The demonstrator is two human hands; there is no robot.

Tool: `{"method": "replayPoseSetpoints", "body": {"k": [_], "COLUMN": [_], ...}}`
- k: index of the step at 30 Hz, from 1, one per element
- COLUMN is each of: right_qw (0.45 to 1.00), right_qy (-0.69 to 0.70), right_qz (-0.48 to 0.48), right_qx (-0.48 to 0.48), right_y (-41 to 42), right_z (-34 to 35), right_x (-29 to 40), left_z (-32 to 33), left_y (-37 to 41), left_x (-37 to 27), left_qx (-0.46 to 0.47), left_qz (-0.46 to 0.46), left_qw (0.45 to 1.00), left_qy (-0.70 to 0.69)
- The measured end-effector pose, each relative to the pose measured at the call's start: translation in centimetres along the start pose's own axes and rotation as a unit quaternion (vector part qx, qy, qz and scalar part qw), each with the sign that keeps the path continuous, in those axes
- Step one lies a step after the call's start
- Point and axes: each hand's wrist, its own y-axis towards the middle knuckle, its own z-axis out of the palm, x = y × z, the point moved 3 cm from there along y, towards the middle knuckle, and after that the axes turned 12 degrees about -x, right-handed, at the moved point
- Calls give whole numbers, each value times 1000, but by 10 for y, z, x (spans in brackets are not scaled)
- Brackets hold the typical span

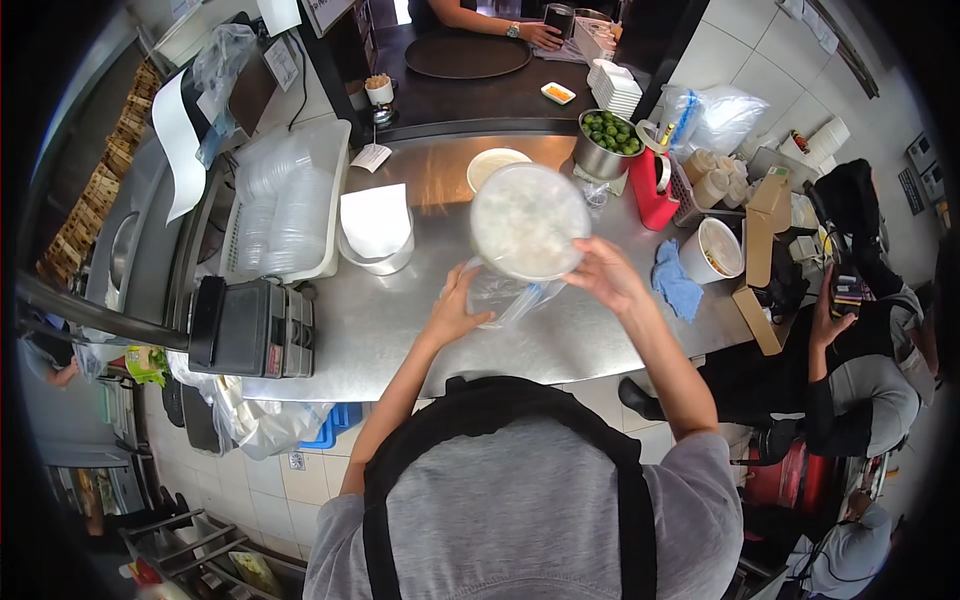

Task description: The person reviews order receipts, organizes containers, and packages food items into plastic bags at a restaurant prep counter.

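Observation:
My right hand (609, 276) grips the lower right rim of a round tub with a translucent lid (529, 219), held tilted above the counter. The tub is slightly blurred, and its pale contents show only dimly. Below it, a clear plastic bag (517, 304) hangs at my left hand (456, 307), whose curved fingers and thumb hold its left edge. The tub's underside and part of the bag are hidden. Just behind the tub, a second round pale container (495, 166) stands on the steel counter (375, 330), partly covered from view.
A basket (339, 172) of clear plastic containers and a steel pot (394, 262) with white paper stand left. Right are a pot of green limes (609, 135), a red container (651, 187), a blue cloth (679, 281) and a white tub (712, 251). A person's hand (541, 35) holds a dark cup beyond.

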Motion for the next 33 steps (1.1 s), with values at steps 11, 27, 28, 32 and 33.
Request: {"method": "replayPoseSetpoints", "body": {"k": [11,27,28,32,33], "right_qw": [991,937,920,859,860], "right_qy": [-21,-338,-377,-372,-340], "right_qz": [117,-29,-59,-332,-358], "right_qx": [62,-81,-86,-115,-125], "right_y": [61,74,77,85,87], "right_z": [-40,-36,-34,-45,-49], "right_x": [-91,-117,-125,-139,-141], "left_z": [25,30,34,32,21], "left_y": [6,-12,-15,-18,-15], "left_x": [57,64,66,46,35], "left_qx": [11,56,39,22,29], "left_qz": [-16,-74,-86,-140,-155], "left_qw": [983,948,944,925,920], "left_qy": [-185,-306,-317,-353,-358]}}
